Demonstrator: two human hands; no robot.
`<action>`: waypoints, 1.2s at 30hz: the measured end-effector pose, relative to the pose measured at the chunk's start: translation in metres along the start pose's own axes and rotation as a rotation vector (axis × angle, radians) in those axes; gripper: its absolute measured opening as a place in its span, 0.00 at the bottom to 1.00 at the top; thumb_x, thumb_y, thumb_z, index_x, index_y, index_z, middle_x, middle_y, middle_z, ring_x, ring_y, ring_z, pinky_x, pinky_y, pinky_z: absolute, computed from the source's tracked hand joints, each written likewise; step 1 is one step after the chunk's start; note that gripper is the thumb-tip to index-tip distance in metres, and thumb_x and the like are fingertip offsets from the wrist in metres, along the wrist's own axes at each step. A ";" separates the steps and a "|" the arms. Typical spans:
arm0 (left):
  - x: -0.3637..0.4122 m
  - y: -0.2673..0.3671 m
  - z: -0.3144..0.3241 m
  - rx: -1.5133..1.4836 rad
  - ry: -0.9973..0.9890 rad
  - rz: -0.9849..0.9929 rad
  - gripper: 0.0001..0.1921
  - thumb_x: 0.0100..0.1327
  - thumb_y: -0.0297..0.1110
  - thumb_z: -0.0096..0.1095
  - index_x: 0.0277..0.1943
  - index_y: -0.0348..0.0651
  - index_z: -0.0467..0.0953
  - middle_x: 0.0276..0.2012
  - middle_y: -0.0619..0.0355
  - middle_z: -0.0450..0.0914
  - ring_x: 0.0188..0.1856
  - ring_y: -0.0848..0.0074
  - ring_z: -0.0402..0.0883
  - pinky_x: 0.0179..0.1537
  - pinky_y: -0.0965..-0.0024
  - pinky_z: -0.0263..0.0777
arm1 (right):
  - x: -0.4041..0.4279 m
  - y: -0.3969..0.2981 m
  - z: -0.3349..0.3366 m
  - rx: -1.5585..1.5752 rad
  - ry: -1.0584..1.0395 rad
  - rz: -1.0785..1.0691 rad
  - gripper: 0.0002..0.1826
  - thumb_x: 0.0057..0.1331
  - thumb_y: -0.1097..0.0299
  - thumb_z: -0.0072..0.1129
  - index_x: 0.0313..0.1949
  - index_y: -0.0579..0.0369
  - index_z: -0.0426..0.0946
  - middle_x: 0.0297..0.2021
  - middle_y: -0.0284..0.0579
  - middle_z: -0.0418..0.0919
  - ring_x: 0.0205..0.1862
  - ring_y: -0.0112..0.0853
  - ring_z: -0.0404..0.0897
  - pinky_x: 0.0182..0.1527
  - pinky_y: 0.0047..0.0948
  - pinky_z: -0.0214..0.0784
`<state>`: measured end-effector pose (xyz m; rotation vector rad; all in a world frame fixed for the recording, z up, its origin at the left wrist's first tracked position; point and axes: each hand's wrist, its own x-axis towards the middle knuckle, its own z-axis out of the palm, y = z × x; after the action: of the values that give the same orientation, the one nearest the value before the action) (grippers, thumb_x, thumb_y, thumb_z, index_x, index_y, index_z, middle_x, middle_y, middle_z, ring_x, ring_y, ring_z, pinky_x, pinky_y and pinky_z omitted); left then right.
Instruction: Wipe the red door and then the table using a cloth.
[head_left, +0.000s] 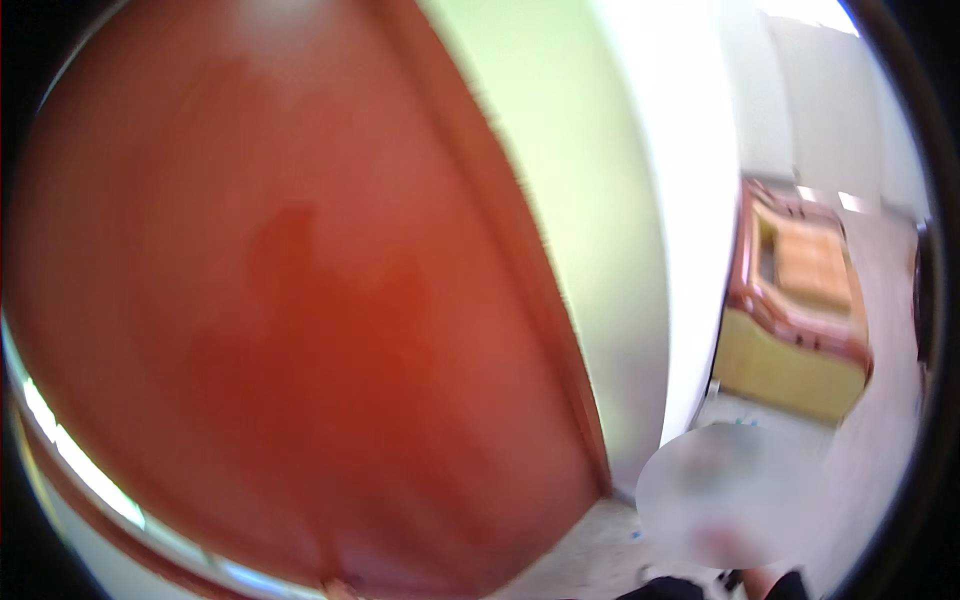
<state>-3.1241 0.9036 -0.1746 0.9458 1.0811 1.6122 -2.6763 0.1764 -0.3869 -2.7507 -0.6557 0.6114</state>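
A large glossy red panel (337, 315), apparently a door, fills the left and middle of the view. At the bottom rim, a small bit of my left hand (341, 589) shows at the panel's lower edge. It appears to touch the panel, but its grip is cut off by the frame. At the lower right, a bare limb (756, 583), perhaps my right forearm, rises between patches of dark clothing (664, 589). Its end is lost in a blurred oval, so whatever it holds cannot be seen.
Beside the panel stands a pale green wall (592, 247) with a white wall edge (694, 225). Farther right is a wood-framed sofa (795, 360) with yellow upholstery. Light floor (577, 551) runs below. A dark object (924, 292) lies at the right rim.
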 end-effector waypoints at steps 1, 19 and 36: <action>-0.011 0.009 -0.005 0.028 0.058 -0.033 0.08 0.54 0.26 0.45 0.38 0.44 0.63 0.14 0.66 0.60 0.14 0.81 0.58 0.15 0.78 0.55 | 0.028 -0.006 -0.003 0.107 0.009 0.078 0.18 0.53 0.52 0.59 0.25 0.57 0.77 0.20 0.47 0.77 0.21 0.43 0.76 0.25 0.41 0.69; -0.002 -0.009 -0.041 -0.004 0.140 -0.132 0.30 0.53 0.22 0.43 0.62 0.45 0.57 0.17 0.64 0.62 0.15 0.79 0.59 0.17 0.77 0.58 | 0.096 -0.297 -0.155 0.717 0.106 -0.183 0.13 0.50 0.65 0.62 0.33 0.59 0.77 0.28 0.46 0.80 0.31 0.32 0.79 0.36 0.29 0.71; -0.003 0.019 0.023 -0.127 -0.053 -0.157 0.13 0.43 0.19 0.49 0.35 0.38 0.65 0.19 0.64 0.64 0.19 0.82 0.61 0.21 0.79 0.59 | 0.107 -0.532 -0.440 1.607 0.610 -0.785 0.09 0.61 0.74 0.55 0.42 0.59 0.73 0.33 0.38 0.76 0.34 0.24 0.76 0.38 0.21 0.68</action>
<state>-3.1072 0.9027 -0.1498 0.7951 0.9800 1.5004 -2.5889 0.6277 0.1388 -0.9404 -0.5734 -0.0225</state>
